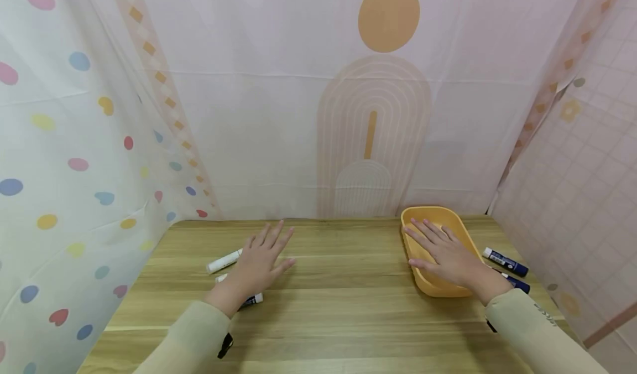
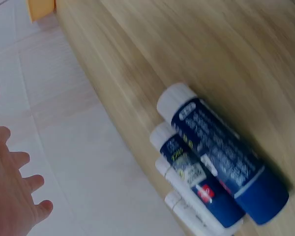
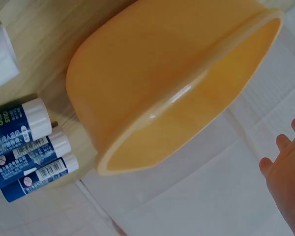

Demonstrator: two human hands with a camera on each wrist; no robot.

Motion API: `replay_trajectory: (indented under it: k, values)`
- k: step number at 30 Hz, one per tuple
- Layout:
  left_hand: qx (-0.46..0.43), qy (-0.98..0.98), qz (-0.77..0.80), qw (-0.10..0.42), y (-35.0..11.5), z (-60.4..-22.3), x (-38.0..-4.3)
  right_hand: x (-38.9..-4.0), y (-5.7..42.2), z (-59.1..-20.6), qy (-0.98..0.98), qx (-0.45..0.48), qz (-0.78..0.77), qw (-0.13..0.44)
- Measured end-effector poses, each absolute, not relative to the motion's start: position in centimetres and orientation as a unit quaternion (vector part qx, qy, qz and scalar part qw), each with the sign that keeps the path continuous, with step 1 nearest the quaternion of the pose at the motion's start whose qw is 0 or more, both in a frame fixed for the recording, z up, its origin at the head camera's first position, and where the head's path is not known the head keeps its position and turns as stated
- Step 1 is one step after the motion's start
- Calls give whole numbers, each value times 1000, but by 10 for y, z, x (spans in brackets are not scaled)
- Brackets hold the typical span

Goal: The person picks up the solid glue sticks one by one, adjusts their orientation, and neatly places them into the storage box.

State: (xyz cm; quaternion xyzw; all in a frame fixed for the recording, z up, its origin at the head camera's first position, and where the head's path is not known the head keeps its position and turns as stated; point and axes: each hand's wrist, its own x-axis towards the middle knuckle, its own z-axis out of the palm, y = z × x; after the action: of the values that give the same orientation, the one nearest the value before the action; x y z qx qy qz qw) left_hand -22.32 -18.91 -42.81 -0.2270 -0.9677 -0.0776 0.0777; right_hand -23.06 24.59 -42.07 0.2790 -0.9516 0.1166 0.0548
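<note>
My left hand (image 1: 259, 263), fingers straight and spread, hovers palm down over the left side of the table. Below it lie a large blue glue stick (image 2: 221, 152) with a white cap, a smaller blue glue stick (image 2: 194, 172), and two slim white tubes (image 1: 224, 261), side by side in the left wrist view. The hand hides part of this group in the head view. My right hand (image 1: 448, 256) is spread above an orange-yellow plastic basket (image 3: 132, 69), overlapping it in the head view. Neither hand holds anything.
Right of the basket lie several blue glue sticks (image 1: 505, 262) with white caps, grouped closely in the right wrist view. The wooden table (image 1: 338, 307) meets a patterned cloth (image 1: 269, 141) at its back edge. Dotted cloth (image 1: 55, 241) hangs on the left, checked cloth (image 1: 592, 197) on the right.
</note>
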Motion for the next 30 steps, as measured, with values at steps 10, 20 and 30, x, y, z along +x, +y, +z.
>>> replay_trajectory:
  k: [10,20,30]
  values:
    - [-238,-956,-159,62,-147,-443,-233,-232,267,-430,-954,246,154,71]
    - [-239,-933,-268,11,-85,-455,-229,-224,292,-434,-967,139,210,48]
    - [-169,-842,-503,-94,-13,-477,-218,-221,322,-447,-953,23,303,9]
